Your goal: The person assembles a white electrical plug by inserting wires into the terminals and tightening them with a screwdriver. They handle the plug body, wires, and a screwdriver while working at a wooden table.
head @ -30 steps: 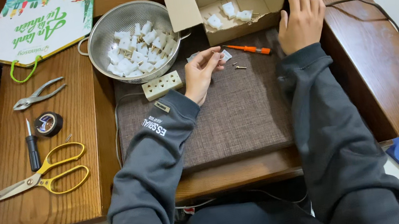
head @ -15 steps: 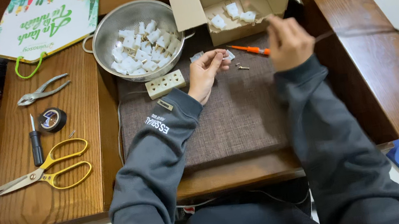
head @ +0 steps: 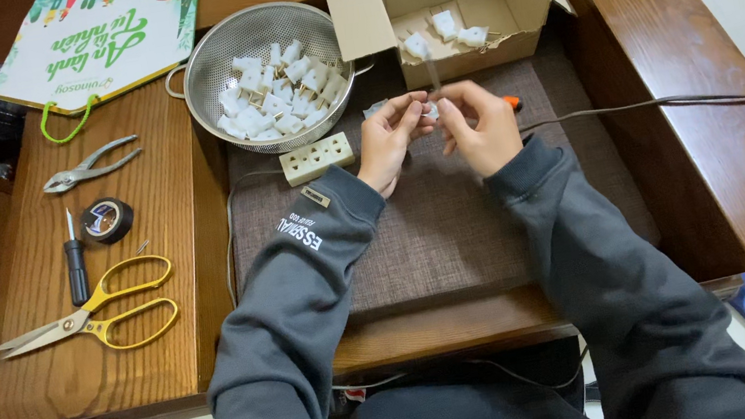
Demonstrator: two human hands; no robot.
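Observation:
My left hand [head: 389, 140] and my right hand [head: 479, 126] meet over a brown fabric cushion [head: 436, 229]. Between their fingertips is a small white plug [head: 429, 112]; the left hand pinches it. My right hand holds a thin grey cable [head: 655, 105] whose end sticks up beside the plug, and the cable trails right across the wooden armrest. An orange-handled tool [head: 512, 103] lies half hidden behind my right hand. A cream socket strip [head: 317, 159] lies left of my left hand.
A metal colander [head: 265, 62] full of white plugs stands behind my hands, beside an open cardboard box [head: 449, 3] holding a few more. On the left wooden top lie yellow scissors [head: 96, 321], a screwdriver [head: 75, 262], black tape [head: 106, 221], pliers [head: 87, 167] and a paper bag [head: 101, 33].
My right hand left the far right by the box, picked up the grey cable and came in to meet my left hand. The cable now stretches across the right armrest.

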